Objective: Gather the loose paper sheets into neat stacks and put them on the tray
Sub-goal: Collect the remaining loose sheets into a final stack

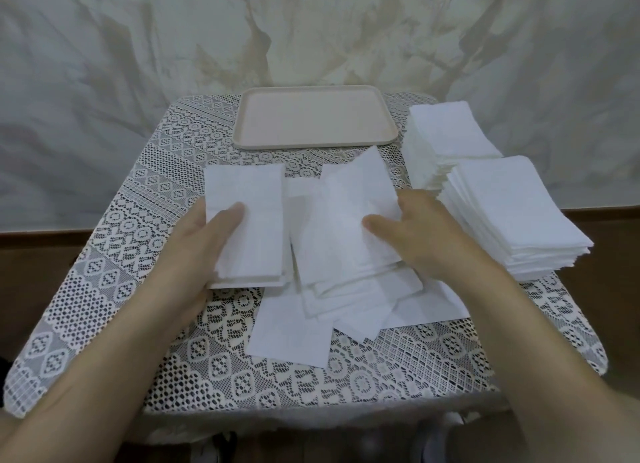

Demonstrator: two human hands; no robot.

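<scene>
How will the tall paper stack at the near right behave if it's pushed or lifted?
Likely to shear: the near-right stack is many thin loose sheets with visibly stepped edges, so a side push probably slides the top layers. Probably floppy when lifted, since the scattered sheets beside it bend and lie unevenly.

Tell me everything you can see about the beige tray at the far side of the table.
The pale beige rectangular tray looks like matte plastic, with rounded corners and a low raised rim. It lies flat on the white lace tablecloth at the table's far edge, long side toward the person. Nothing lies in it. A corner of the loose white paper sheet that the right hand holds reaches near its front rim; contact is unclear. The left hand is well away.
</scene>
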